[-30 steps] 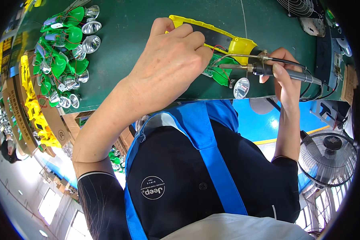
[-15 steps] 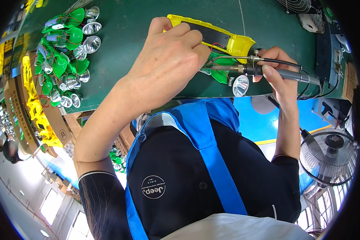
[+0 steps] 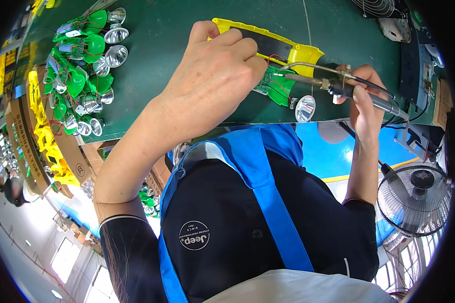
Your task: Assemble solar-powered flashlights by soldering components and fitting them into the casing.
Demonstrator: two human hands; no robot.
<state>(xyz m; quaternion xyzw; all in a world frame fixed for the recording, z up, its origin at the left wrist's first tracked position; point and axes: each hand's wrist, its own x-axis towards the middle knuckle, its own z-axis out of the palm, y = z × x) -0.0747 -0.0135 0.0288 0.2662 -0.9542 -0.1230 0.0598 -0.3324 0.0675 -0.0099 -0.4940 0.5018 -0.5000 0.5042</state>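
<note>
My right hand (image 3: 365, 101) grips a soldering iron (image 3: 345, 90) with a thin curved metal tube running alongside its tip. The iron points left, its tip over a green circuit board (image 3: 271, 81) with red wires and a green backing piece. A silver reflector cup (image 3: 305, 108) lies at the board's right end, by the bench edge. My left hand (image 3: 217, 70) is closed over the board's left part, knuckles up; its fingertips and whatever they pinch are hidden. A yellow plastic shell half (image 3: 307, 54) with a dark inner strip lies just behind, against my left fingers.
Several green boards with reflector cups (image 3: 116, 55) sit in a cluster on the left of the green bench (image 3: 156, 30). Yellow shells (image 3: 45, 136) are piled beyond the left edge, by cardboard boxes (image 3: 68, 151). A fan (image 3: 414, 197) stands at lower right. Cables trail off right.
The soldering iron has drawn back to the right with my right hand and tilted, exposing more of the circuit board. My left hand has hardly moved.
</note>
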